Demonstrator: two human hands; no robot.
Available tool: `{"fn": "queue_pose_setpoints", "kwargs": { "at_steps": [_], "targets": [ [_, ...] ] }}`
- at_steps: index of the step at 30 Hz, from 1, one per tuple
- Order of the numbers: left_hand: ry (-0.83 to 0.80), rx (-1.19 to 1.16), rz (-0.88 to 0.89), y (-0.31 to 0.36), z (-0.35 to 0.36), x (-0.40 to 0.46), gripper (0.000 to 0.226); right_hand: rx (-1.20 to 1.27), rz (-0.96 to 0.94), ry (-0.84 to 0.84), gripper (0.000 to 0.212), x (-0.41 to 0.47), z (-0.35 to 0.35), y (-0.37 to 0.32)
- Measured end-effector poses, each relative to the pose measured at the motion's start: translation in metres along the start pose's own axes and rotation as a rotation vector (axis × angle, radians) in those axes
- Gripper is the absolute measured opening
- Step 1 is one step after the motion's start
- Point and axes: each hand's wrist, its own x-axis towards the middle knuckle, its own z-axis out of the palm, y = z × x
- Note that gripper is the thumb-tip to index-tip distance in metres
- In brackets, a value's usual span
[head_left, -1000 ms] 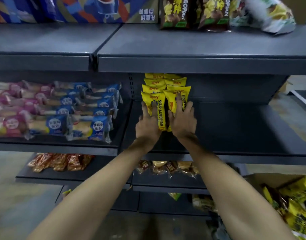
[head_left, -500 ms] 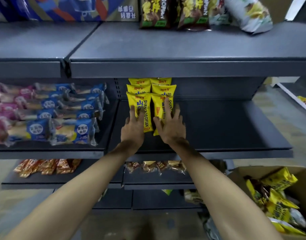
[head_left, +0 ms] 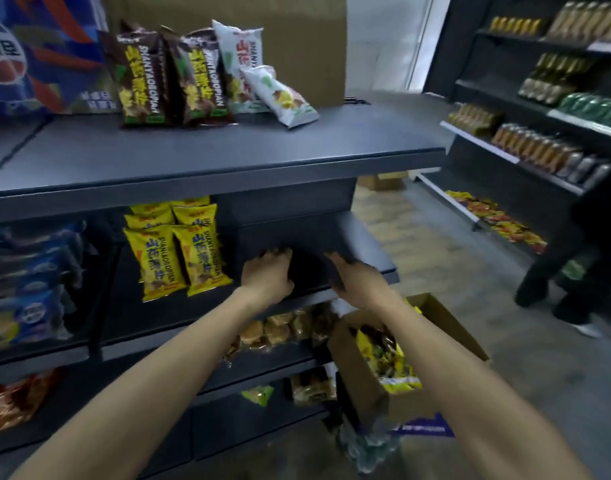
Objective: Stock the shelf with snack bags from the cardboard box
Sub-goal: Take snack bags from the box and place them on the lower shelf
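Yellow snack bags (head_left: 179, 258) left of both hands on shelf (head_left: 359, 237); left hand (head_left: 267, 273) fingers curled, right hand (head_left: 356, 278) fingers relaxed, both empty.

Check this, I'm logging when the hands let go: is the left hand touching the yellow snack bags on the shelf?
Apart. The head view shows bare dark shelf between the left hand and the yellow snack bags.

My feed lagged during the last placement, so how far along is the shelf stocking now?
Done: yellow snack bags stand in two rows at the left of the middle shelf. In hand: nothing; the left hand and right hand are empty over bare shelf. Left: the cardboard box on the floor holds more yellow bags, and the shelf space to the right is unfilled.
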Motion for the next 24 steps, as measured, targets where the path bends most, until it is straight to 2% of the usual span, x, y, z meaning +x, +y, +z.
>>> {"fn": "queue_pose_setpoints", "kwargs": {
  "at_steps": [5, 8, 12, 19, 24],
  "targets": [
    [-0.104, -0.097, 0.254, 0.073, 0.042, 0.027, 0.031, 0.075, 0.223, -0.028, 0.072, -0.046, -0.005, 0.087],
    [-0.156, -0.112, 0.363, 0.109, 0.081, 0.042, 0.034, 0.076, 0.333, -0.037, 0.070, -0.065, 0.008, 0.124],
    [-0.244, -0.123, 0.476, 0.145, 0.132, 0.060, 0.033, 0.174, 0.547, -0.129, 0.063, -0.082, 0.048, 0.162],
    [-0.346, -0.239, 0.500, 0.176, 0.214, 0.089, 0.021, 0.278, 0.852, -0.349, 0.059, -0.100, 0.117, 0.192],
    [-0.433, -0.249, 0.522, 0.194, 0.242, 0.106, 0.035, 0.392, 0.871, -0.403, 0.051, -0.087, 0.162, 0.188]
  ]
}}
